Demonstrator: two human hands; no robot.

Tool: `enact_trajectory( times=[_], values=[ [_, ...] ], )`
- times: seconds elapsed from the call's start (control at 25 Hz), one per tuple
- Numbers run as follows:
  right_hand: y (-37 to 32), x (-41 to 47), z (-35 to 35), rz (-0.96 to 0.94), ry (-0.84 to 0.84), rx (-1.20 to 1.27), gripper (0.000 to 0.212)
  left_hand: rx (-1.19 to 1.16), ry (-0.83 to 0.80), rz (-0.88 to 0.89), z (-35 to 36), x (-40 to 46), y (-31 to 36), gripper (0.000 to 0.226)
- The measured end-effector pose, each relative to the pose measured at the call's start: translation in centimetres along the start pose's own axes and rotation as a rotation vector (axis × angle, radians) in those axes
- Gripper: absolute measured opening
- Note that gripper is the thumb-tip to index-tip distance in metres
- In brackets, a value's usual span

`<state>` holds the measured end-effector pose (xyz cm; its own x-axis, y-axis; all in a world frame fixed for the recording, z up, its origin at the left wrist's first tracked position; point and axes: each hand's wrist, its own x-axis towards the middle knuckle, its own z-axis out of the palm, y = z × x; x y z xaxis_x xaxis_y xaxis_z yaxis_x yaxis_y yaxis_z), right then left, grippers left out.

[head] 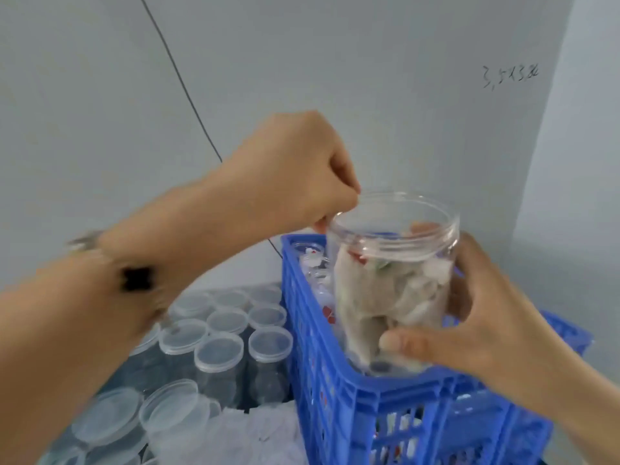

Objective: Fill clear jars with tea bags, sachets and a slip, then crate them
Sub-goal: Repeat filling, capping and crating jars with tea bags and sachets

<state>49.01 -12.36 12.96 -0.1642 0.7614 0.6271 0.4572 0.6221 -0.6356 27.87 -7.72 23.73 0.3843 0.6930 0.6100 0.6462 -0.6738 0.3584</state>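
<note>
My right hand (469, 317) grips a clear open-topped jar (392, 280) stuffed with pale tea bags and a few red and green sachets, holding it over the near corner of a blue crate (352, 407). My left hand (295, 172) hovers at the jar's left rim, fingers curled in; whether it pinches anything is hidden. More filled jars (313, 263) stand inside the crate behind the held jar.
Left of the crate stand many capped clear jars (218, 350) packed close together, with crumpled clear plastic wrap (248, 434) in front. A grey wall rises just behind, with a thin black cable (181, 78) running down it. A watch sits on my left wrist (84, 243).
</note>
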Motion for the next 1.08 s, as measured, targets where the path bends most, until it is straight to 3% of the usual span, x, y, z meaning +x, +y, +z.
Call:
enact_trajectory(
  times=[0.12,0.28,0.4,0.48,0.68,0.84,1.08],
  values=[
    [1.5,3.0,-1.7,0.093,0.071,-0.236,0.078,0.127,-0.005,0.053,4.8,5.2,0.9,0.018],
    [6.6,3.8,-3.4,0.387,-0.082,-0.212,0.107,0.220,-0.205,-0.016,11.4,7.8,-0.9,0.017],
    [9.3,4.8,-1.7,0.517,-0.294,-0.290,0.092,0.294,-0.309,-0.089,14.1,6.9,-4.3,0.011],
    [9.8,5.8,0.3,0.587,-0.383,-0.361,0.078,0.343,-0.389,-0.162,15.0,5.9,-6.6,0.018],
    [11.0,7.0,4.1,0.584,-0.496,-0.627,0.057,0.422,-0.392,-0.205,17.4,4.5,-9.0,0.019],
    [11.1,6.8,4.4,0.584,-0.409,-0.557,0.062,0.615,-0.399,-0.169,18.2,4.5,-9.2,0.018],
    [10.8,6.0,4.3,0.591,-0.418,-0.527,0.065,0.606,-0.400,-0.144,18.4,3.7,-9.9,0.017]
  ],
)
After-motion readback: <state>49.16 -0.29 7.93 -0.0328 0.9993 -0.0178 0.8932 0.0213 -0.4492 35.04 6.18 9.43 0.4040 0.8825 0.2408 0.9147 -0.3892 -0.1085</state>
